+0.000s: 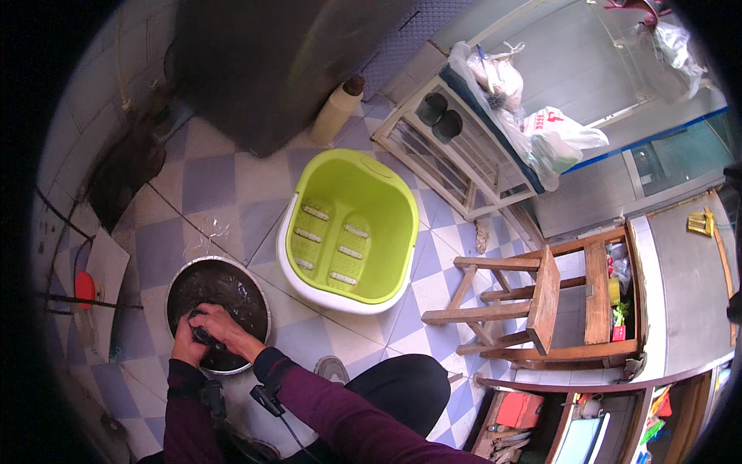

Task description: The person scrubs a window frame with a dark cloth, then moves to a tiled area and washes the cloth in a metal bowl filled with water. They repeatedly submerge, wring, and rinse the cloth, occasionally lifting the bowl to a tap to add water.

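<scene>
My left hand point(188, 343) and my right hand point(223, 326) meet over a round metal basin point(268, 301) on the tiled floor. Between them both grip a dark, wet-looking bundle point(204, 335), probably cloth; my fingers cover much of it. Dark water point(243, 293) fills part of the basin, and something dark lies in it. Just right of the basin stands a lime-green and white plastic foot-soaking tub point(414, 223) with ridged massage rollers in its bottom.
A cream bottle with a brown cap point(337, 113) stands behind the tub. A wooden stool point(545, 301) lies tipped at the right, near a wooden cabinet point(597, 293). A white rack point(400, 136) holds plastic bags. At the left is a red-headed brush point(85, 289).
</scene>
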